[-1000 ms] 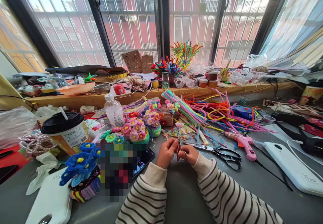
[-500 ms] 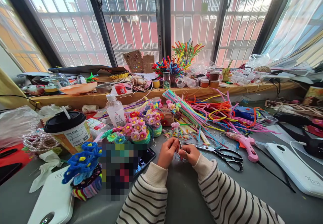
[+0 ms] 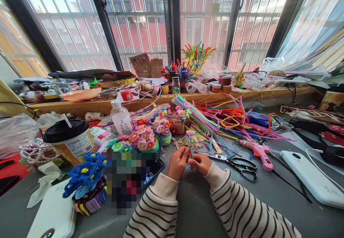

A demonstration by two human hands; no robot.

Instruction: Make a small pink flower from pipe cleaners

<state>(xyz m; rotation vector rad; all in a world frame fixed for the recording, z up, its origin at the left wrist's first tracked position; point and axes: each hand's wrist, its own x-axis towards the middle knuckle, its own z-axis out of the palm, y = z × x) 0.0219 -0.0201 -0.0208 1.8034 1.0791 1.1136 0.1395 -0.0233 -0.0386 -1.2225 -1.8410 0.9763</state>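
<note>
Note pink flower [image 3: 190, 133] just above the grip, apparently pinched tight by its stem [image 3: 189, 143] in left hand [image 3: 177, 162]; can't tell hold of curled right hand [image 3: 201, 164] alongside. Best to steady stem low, work gently, avoid scissors [image 3: 223, 157] rightward.

Slender item [image 3: 190, 145] below pink flower [image 3: 190, 133]: too small to identify, partly hidden by fingers [image 3: 185, 153]. Phone [image 3: 155, 170]: part covered by pixelated patch [image 3: 123, 184]. White power bank [image 3: 55, 205], left: cut by lower edge. Striped sleeves [image 3: 156, 216]: likewise.
</note>
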